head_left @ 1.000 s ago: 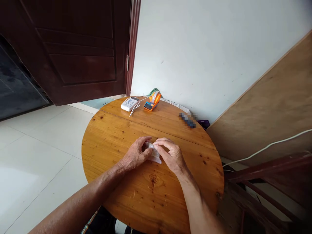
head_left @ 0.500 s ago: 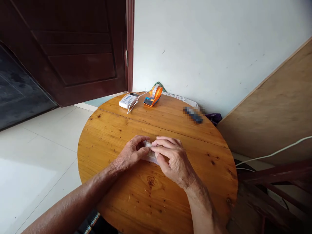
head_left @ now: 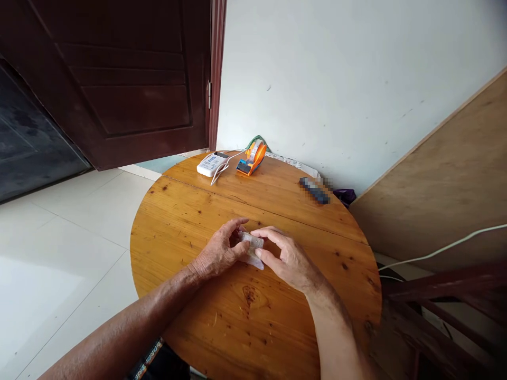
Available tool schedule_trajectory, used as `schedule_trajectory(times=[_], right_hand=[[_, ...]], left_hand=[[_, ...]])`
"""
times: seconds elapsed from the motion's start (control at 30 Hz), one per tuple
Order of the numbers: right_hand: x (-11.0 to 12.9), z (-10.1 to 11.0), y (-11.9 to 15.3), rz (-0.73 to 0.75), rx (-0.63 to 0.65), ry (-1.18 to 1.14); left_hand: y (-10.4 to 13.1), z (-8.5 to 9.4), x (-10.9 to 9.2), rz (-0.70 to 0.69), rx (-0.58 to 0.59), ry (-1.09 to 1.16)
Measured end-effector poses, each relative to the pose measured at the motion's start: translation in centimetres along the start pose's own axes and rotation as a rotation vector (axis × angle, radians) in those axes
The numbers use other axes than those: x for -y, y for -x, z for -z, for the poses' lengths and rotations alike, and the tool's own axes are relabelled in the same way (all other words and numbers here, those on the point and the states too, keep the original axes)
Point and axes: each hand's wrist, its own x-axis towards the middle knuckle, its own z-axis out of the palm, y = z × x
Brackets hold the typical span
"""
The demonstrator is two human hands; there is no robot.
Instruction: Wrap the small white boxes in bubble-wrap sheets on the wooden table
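A small whitish, translucent plastic-wrapped packet (head_left: 253, 243) lies between my hands over the middle of the round wooden table (head_left: 178, 221). What is inside it I cannot make out. My left hand (head_left: 222, 248) grips its left side, thumb on top and fingers behind. From the right, my right hand (head_left: 291, 258) touches the packet's right edge, with the thumb at the near side and the index finger at the far corner. A loose flap of the clear wrapping hangs toward me under the packet.
Toward the back of the table sit a white box-shaped device (head_left: 212, 164) with a white cord and an orange tape dispenser (head_left: 252, 158). A dark, pixelated object (head_left: 314, 190) lies at the back right. Behind stand a white wall (head_left: 336, 79) and a dark red door (head_left: 130, 89).
My right hand's fingers have drawn back to the right and spread from the thumb, so more of the packet shows. My left hand keeps its hold. The view has shifted slightly.
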Motion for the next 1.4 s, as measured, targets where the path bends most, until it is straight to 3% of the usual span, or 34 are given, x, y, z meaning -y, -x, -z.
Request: schedule_trajectory(times=[0.23,0.4,0.6,0.77,0.9,1.0,1.1,1.23,1.4], right_hand=[[-0.6,0.4,0.1,0.046,-0.202,-0.042],[-0.5,0.5,0.2,0.012,-0.104,-0.074],[-0.4,0.2,0.1,0.020,-0.114,-0.067],[-0.4,-0.5,0.1,0.036,-0.148,-0.061],[-0.6,-1.4,-0.2,0.051,-0.238,-0.065],[-0.8,-1.9,-0.5,0.031,-0.320,-0.105],[-0.6,-1.9,-0.7,-0.031,-0.369,-0.203],[0.1,-1.3,-0.9,-0.112,-0.431,-0.330],[1.0,0.5,-2.0,-0.119,-0.394,-0.294]], left_hand=[[-0.2,0.4,-0.3,0.077,-0.091,0.283],[-0.6,1.2,-0.6,0.144,-0.222,0.388],[-0.7,1.2,-0.3,0.115,-0.244,0.389],[0.0,1.0,-0.5,0.113,-0.180,0.156],[0.7,0.7,-1.1,-0.003,-0.080,-0.233],[1.0,0.5,-1.4,-0.058,-0.008,-0.379],[1.1,0.4,-1.2,-0.092,0.019,-0.361],[1.5,0.2,-0.8,-0.132,0.100,-0.149],[1.8,0.4,-1.2,-0.052,0.218,0.134]])
